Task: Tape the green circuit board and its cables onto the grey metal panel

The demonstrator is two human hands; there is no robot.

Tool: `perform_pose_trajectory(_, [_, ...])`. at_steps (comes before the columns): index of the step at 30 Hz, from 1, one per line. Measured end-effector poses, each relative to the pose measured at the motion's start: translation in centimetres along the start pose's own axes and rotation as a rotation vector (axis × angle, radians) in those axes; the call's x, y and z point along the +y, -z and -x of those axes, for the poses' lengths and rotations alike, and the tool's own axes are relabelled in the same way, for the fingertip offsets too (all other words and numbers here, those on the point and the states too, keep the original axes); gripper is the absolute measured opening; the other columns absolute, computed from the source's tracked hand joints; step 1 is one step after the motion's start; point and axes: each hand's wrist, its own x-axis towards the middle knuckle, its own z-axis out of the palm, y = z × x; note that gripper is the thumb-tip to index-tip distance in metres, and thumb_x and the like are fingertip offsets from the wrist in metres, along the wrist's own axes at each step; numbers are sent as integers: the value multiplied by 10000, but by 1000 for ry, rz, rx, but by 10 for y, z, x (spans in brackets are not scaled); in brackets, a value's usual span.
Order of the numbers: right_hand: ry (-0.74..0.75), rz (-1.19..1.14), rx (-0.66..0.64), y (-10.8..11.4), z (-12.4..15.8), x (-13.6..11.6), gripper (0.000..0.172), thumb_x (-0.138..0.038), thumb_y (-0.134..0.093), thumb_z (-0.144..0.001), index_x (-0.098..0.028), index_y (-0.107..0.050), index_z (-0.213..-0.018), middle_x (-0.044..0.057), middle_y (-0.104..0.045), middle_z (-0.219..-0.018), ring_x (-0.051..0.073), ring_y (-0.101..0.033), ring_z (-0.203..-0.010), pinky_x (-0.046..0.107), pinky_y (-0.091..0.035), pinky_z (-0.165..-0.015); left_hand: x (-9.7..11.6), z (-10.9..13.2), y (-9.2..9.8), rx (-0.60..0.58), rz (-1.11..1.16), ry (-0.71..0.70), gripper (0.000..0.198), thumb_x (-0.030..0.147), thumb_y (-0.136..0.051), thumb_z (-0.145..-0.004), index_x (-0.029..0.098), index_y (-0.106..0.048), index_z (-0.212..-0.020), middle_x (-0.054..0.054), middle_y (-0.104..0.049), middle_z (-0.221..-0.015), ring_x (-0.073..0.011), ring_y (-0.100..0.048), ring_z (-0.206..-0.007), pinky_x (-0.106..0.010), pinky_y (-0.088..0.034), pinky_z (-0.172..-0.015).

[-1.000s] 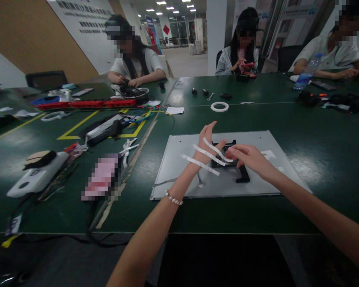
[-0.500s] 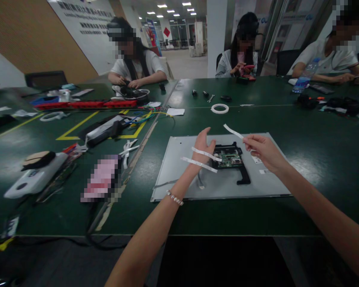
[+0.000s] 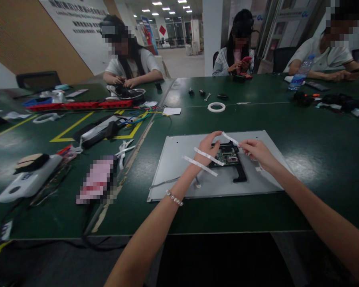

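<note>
The left forearm (image 3: 151, 239) and right forearm (image 3: 311, 209) are bare as far up as they show, slim and tapering to a bare left hand (image 3: 207, 146) and right hand (image 3: 259, 154) with slender fingers (image 3: 215, 134). Around the left wrist sits a single-strand bracelet (image 3: 174, 198) of small, pale, glinting beads. Two narrow white tape strips, roughly parallel, cross that same limb beyond it, an upper strip (image 3: 208, 156) and a lower strip (image 3: 199, 165), their ends jutting past both edges.

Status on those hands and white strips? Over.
Right hand pinches white strip, far end by left hand. Two more strips lie across left hand. Circuit board partly hidden behind it.
</note>
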Motion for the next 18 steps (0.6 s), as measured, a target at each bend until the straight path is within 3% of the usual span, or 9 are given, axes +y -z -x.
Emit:
perform_pose_trajectory(7, [44, -23, 2, -3, -1, 1, 395, -552, -640, -678, -160, -596, -686, -20, -479, -566, 73, -395, -501, 210, -247, -455, 1, 1, -2, -50, -8, -37, 348, 191, -401, -897, 175, -541, -1215, -80, -599, -1262, -192, -554, -1166, -372, -441, -1013])
perform_pose_trajectory(14, [49, 70, 28, -1, -14, 15, 413, -554, -591, -707, -147, -635, -755, -8, -492, -563, 77, -398, -482, 200, -232, -421, -1, -4, -1, 101, -74, -124, 385, 132, -399, -862, 160, -528, -1224, -103, -538, -1328, -180, -467, -1265, -385, -354, -1101])
perform_pose_trajectory(18, [72, 175, 17, -2, -21, 22, 400, -541, -558, -730, -151, -646, -737, 6, -525, -557, 92, -433, -481, 209, -278, -434, -3, -6, -9, -13, -141, -140, 398, 136, -371, -879, 174, -521, -1245, -95, -553, -1323, -187, -449, -1291, -417, -360, -1095])
